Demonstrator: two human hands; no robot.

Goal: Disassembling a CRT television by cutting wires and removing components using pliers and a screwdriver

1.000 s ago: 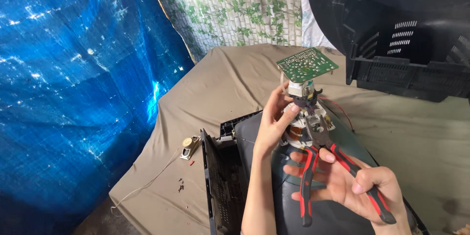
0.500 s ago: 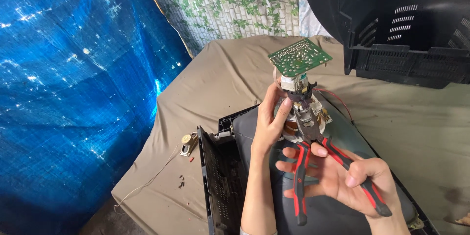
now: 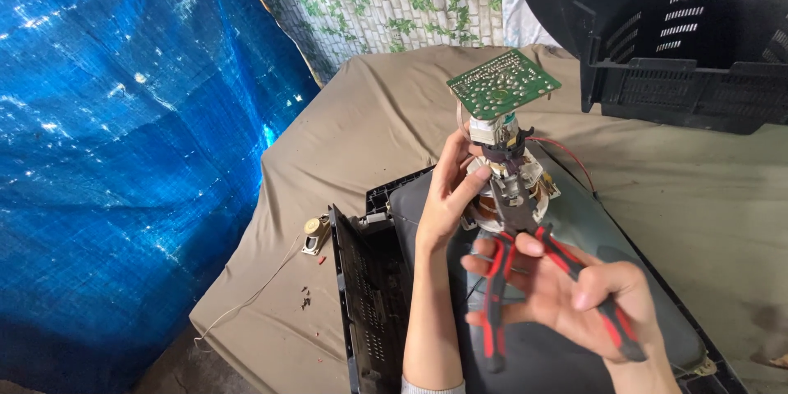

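The left hand (image 3: 447,201) was wrapped around the neck of the picture tube (image 3: 501,185), its fingers closed on the copper-wound yoke just below the small green circuit board (image 3: 502,82) that sat on top of the neck. The right hand (image 3: 574,295) held the red-and-black pliers (image 3: 525,267) with its fingers closed loosely around the two handles, which were spread apart; the nose pointed up at the plastic clamp on the neck, but I cannot tell if the tips already bit on something. The tube lay face down near the middle of the worktop (image 3: 361,123), which was covered by a beige cloth, and its dark back panel (image 3: 365,304) stood beside it toward the left edge.

To do this step well, I think the left hand had to keep the neck steady, because the glass there is thin. The pliers had to take only the clamp or the red wire (image 3: 574,156), with a small and slow squeeze, never levering against the glass.
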